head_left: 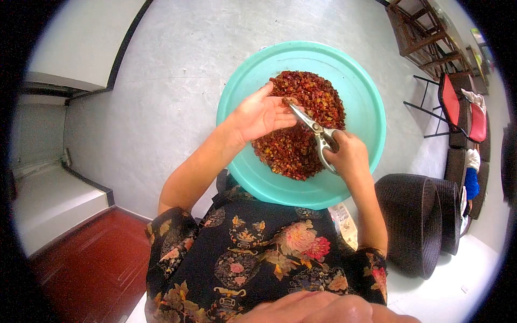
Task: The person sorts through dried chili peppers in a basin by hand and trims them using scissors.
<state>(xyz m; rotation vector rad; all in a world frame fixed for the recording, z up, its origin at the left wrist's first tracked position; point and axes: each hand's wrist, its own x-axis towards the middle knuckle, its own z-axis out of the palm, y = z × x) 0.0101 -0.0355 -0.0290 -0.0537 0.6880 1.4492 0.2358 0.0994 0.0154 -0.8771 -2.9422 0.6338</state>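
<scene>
Scissors (316,128) are positioned above a turquoise basin (358,81) containing a heap of chopped red-brown pieces (301,156). Surroundings: grey floor (172,86), red floor section (97,258) at lower left, dark woven containers (406,220) and a red-backed chair (449,99) at right. Right hand (350,156): closed around the handles, blades directed toward the left hand (261,116). Left hand: palm up, fingers extended, thumb apart, beside the blade tips. A small dark piece appears to lie at its fingertips; blade contact cannot be confirmed.
</scene>
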